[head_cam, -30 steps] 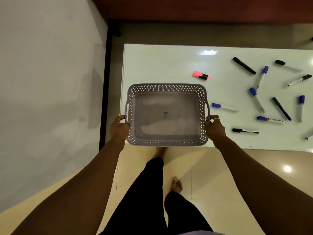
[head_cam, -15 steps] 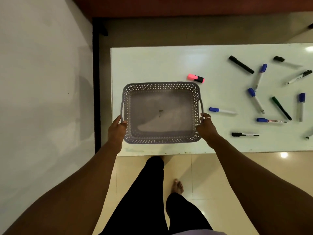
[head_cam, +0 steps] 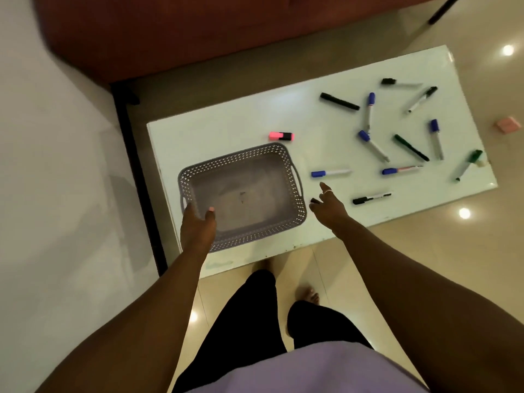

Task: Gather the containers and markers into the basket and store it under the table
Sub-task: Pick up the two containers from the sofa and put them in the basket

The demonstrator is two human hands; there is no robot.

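An empty grey perforated basket [head_cam: 286, 163] rests on the left part of the white table [head_cam: 226, 123]. My left hand [head_cam: 197, 226] lies over its near left corner, fingers loosely spread, thumb inside the rim. My right hand [head_cam: 329, 207] hovers open just right of the basket, fingers pointing toward a blue-capped marker [head_cam: 330, 173]. A pink highlighter [head_cam: 280, 136] lies behind the basket. Several markers are scattered on the right half, among them a black-capped marker [head_cam: 371, 198] nearest my right hand and a black marker [head_cam: 339, 101] at the back.
A grey wall is on the left, with a dark post [head_cam: 136, 165] beside the table's left edge. A brown sofa [head_cam: 184, 32] stands behind the table. A pink object [head_cam: 509, 124] lies on the tiled floor at the right. My legs stand at the table's near edge.
The basket has been set down on the table. Both hands have let go of its handles; the right hand has moved away to the right. The camera view has tilted.
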